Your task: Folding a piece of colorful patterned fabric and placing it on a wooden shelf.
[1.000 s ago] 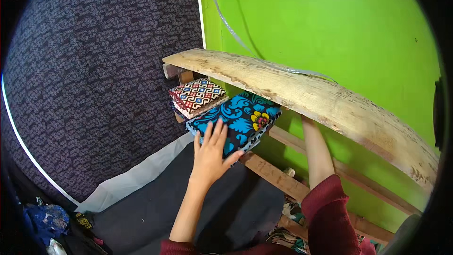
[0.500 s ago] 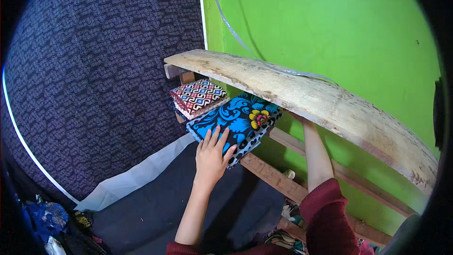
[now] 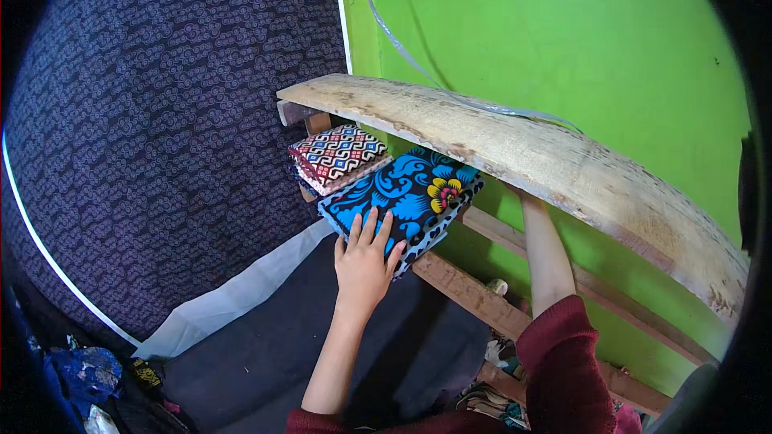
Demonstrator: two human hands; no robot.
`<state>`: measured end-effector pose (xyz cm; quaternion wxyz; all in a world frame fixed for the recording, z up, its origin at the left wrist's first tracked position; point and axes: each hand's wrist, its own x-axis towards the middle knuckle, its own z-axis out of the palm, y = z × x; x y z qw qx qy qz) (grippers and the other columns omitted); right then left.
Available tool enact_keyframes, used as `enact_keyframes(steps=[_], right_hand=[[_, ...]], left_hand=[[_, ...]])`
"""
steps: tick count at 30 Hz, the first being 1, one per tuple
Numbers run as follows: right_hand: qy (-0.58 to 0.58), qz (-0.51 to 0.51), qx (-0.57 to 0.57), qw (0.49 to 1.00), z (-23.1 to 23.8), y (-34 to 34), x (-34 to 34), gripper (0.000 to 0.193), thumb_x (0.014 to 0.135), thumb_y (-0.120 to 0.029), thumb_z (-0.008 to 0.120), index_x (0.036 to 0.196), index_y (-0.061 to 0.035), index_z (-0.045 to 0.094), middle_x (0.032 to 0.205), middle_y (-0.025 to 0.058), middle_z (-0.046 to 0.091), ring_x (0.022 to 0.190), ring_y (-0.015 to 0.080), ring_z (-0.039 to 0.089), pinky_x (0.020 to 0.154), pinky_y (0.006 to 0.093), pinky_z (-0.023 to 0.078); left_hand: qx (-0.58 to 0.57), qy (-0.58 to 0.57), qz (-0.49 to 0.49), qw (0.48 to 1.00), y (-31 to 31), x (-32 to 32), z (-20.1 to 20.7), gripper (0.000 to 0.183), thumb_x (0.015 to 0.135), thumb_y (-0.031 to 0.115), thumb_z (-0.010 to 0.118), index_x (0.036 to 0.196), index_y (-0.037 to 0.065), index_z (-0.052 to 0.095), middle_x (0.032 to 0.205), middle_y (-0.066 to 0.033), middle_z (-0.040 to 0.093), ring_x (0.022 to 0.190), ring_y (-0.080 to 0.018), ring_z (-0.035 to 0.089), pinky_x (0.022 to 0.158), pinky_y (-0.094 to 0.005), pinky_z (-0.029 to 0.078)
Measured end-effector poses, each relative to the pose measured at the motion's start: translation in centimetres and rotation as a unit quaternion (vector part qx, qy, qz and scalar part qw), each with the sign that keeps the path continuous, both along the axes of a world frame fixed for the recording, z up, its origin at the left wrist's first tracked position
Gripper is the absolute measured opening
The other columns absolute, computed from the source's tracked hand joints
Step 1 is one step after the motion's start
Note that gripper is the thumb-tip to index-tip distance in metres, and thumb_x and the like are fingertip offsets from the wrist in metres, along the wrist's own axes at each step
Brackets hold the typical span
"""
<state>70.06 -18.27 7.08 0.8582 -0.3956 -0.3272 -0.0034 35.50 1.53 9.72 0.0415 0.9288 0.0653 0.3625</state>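
A: Start at your left. What hangs there?

B: A dark cloth point(image 3: 161, 137) with a small pale repeating print fills that whole side, with a white strip point(image 3: 233, 297) along its lower edge and a dark sheet point(image 3: 265, 362) spread below it.

A: And your left hand?

B: Your left hand point(image 3: 366, 261) comes up from the lower edge on a bare forearm. It lies flat, palm down, fingers point(image 3: 371, 227) spread and straight, pressed on the near end of the blue folded fabric point(image 3: 410, 193). That grip is apart, clamped on nothing, only resting on the cloth.

A: Where does that fabric sit?

B: On the lower wooden rail point(image 3: 474, 297) beneath the rough plank shelf point(image 3: 531, 157), its near corner jutting out over the rail toward you. It is bright blue with black swirls and a yellow and red flower, and a black and white spotted layer shows at its lower edge.

A: Anything beside it?

B: Just to its left and further back, touching it, lies a second folded fabric point(image 3: 338, 154) in a red, black and white geometric print

A: Now your right side?

B: Your right forearm point(image 3: 547, 253) rises out of a dark red sleeve point(image 3: 563, 370) and passes up behind the plank. The hand itself is hidden by the wood, so you cannot tell how that grip stands. Behind all of it is a bright green wall point(image 3: 547, 40), with a pale cord point(image 3: 418, 64) running down across it to the plank
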Motion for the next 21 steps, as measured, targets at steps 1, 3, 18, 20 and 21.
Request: enact_keyframes(steps=[1, 3, 18, 20, 21], right_hand=[[-0.006, -0.007, -0.002, 1.000, 0.5, 0.2, 0.0, 0.037, 0.086, -0.027, 0.058, 0.113, -0.0024, 0.055, 0.116, 0.0168, 0.055, 0.103, 0.0270, 0.055, 0.089, 0.0411, 0.047], [-0.009, 0.008, 0.004, 1.000, 1.7, 3.4, -0.5, 0.037, 0.086, -0.027, 0.057, 0.113, -0.0025, 0.055, 0.117, 0.0168, 0.055, 0.104, 0.0270, 0.055, 0.089, 0.0413, 0.047], [-0.082, 0.052, 0.022, 0.995, 2.6, 3.9, -0.8, 0.038, 0.087, -0.030, 0.055, 0.115, -0.0035, 0.054, 0.120, 0.0165, 0.053, 0.109, 0.0276, 0.053, 0.092, 0.0426, 0.045], [-0.091, 0.050, 0.021, 0.994, 2.8, 2.9, -0.8, 0.039, 0.087, -0.030, 0.055, 0.115, -0.0036, 0.054, 0.121, 0.0165, 0.053, 0.109, 0.0277, 0.052, 0.093, 0.0427, 0.044], [-0.098, 0.037, 0.016, 0.994, 4.0, 2.7, -1.0, 0.039, 0.087, -0.031, 0.055, 0.115, -0.0037, 0.054, 0.121, 0.0165, 0.053, 0.110, 0.0277, 0.052, 0.093, 0.0428, 0.044]], left_hand=[[-0.003, -0.003, -0.010, 1.000, -0.5, 0.2, 0.0, 0.048, 0.088, 0.040, 0.049, 0.130, 0.017, 0.046, 0.135, -0.0104, 0.043, 0.126, -0.0304, 0.038, 0.097, -0.0497, 0.033], [0.008, 0.007, 0.007, 1.000, 0.0, 0.1, 0.0, 0.048, 0.088, 0.040, 0.049, 0.131, 0.018, 0.045, 0.135, -0.0097, 0.043, 0.126, -0.0296, 0.038, 0.097, -0.0510, 0.033], [0.028, 0.018, 0.007, 0.999, -0.4, -0.4, 0.0, 0.053, 0.086, 0.045, 0.049, 0.132, 0.019, 0.043, 0.138, -0.0082, 0.039, 0.127, -0.0293, 0.036, 0.098, -0.0591, 0.026], [0.033, 0.027, 0.005, 0.999, -0.5, -0.3, 0.1, 0.055, 0.086, 0.047, 0.048, 0.133, 0.019, 0.042, 0.139, -0.0080, 0.038, 0.128, -0.0292, 0.036, 0.098, -0.0607, 0.024], [0.036, 0.034, -0.006, 0.999, -1.3, 0.2, 0.2, 0.056, 0.086, 0.048, 0.047, 0.133, 0.019, 0.041, 0.139, -0.0078, 0.038, 0.128, -0.0290, 0.036, 0.099, -0.0622, 0.021]])
